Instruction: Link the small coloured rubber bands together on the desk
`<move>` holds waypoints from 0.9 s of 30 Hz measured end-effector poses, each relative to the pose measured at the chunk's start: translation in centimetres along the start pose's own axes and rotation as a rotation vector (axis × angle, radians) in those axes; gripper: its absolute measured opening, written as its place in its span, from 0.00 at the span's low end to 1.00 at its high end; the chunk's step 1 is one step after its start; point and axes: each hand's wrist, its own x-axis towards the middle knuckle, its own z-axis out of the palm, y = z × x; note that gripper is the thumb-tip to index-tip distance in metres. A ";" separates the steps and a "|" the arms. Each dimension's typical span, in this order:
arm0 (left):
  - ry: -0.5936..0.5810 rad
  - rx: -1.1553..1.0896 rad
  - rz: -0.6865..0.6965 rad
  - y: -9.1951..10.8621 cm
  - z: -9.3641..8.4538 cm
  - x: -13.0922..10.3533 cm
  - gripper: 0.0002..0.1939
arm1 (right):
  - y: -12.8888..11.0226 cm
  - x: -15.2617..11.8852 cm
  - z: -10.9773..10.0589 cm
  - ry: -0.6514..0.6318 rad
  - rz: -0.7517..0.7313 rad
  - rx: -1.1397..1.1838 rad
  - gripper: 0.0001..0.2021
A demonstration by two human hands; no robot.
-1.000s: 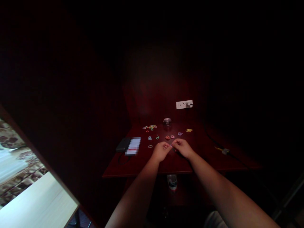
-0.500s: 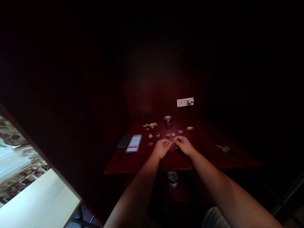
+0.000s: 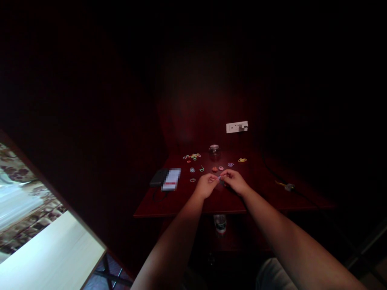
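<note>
My left hand point(image 3: 207, 185) and my right hand point(image 3: 234, 181) meet over the dark red table point(image 3: 181, 205), fingertips pinched on a small pale band point(image 3: 219, 178) between them. Just beyond lie orange bands point(image 3: 214, 169) and a pink band point(image 3: 221, 168). Purple bands point(image 3: 230, 164) and yellow bands point(image 3: 242, 160) are to the right. Left of my hands are blue bands point(image 3: 192, 170), a green band point(image 3: 202, 169) and a single dull band point(image 3: 192, 180). A mixed pile of coloured bands point(image 3: 194, 156) lies farther back.
A clear jar point(image 3: 214, 150) stands at the back. At the left are a dark case point(image 3: 158, 177) and a blurred phone-like object point(image 3: 171, 179). A socket point(image 3: 237, 127) is on the wall. A cable tie-like bundle point(image 3: 289, 187) lies right; a container point(image 3: 220, 224) is below the tabletop.
The whole view has shifted slightly, so the tabletop and its objects appear a little higher. Both hands stay together with the pale band between their fingertips.
</note>
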 end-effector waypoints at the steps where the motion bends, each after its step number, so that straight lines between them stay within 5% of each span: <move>1: 0.000 0.005 -0.002 0.0 0.0 0.0 0.08 | 0.0 0.0 0.0 -0.004 -0.005 -0.021 0.09; 12: -0.001 -0.078 -0.031 0.6 0.2 -0.2 0.09 | 0.3 0.1 -0.2 -0.004 -0.038 -0.064 0.09; 27: -0.182 -0.248 -0.077 1.8 -0.1 -0.8 0.07 | 0.5 0.1 -0.3 -0.076 -0.038 -0.074 0.09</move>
